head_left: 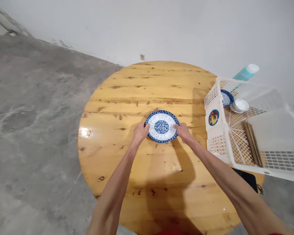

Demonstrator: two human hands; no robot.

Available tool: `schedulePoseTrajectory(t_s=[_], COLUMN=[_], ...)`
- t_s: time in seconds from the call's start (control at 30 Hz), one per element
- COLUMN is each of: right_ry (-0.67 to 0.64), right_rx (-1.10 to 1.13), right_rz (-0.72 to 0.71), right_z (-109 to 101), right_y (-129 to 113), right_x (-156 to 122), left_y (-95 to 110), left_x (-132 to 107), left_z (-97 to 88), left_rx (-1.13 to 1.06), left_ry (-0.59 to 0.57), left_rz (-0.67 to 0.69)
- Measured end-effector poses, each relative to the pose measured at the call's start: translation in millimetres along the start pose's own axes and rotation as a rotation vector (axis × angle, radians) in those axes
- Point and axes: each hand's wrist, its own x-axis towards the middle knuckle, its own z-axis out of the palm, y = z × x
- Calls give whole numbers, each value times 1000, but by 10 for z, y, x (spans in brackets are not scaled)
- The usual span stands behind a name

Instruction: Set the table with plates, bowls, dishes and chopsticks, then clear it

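Note:
A blue-and-white patterned plate [161,121] lies flat near the middle of a round wooden table [127,98]. My left hand [140,132] grips the plate's left rim with curled fingers. My right hand [182,131] grips its right rim the same way. Both arms reach forward from the near edge of the table.
A white plastic crate [217,135] stands on the table's right side and holds a second blue plate [227,98], a white bowl [240,105] and wooden chopsticks [253,147]. A teal bottle [246,72] stands behind it. Grey concrete floor lies to the left, a white wall beyond.

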Motion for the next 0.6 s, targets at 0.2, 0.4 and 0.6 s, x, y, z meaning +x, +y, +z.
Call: schedulePoseTrajectory(t_s=[0.2, 0.4, 0.6], right_ry=[51, 50, 57], right_rx=[53, 136, 189], right_rz=[31, 29, 21], right_z=[103, 213, 305], right_y=[-129, -131, -147], right_x=[251, 469, 609], left_y=[5, 17, 1], left_x=[341, 555, 715], left_z=[7, -9, -14], left_rx=[6, 3, 18], left_ry=[33, 68, 109], left_rz=[16, 23, 44])
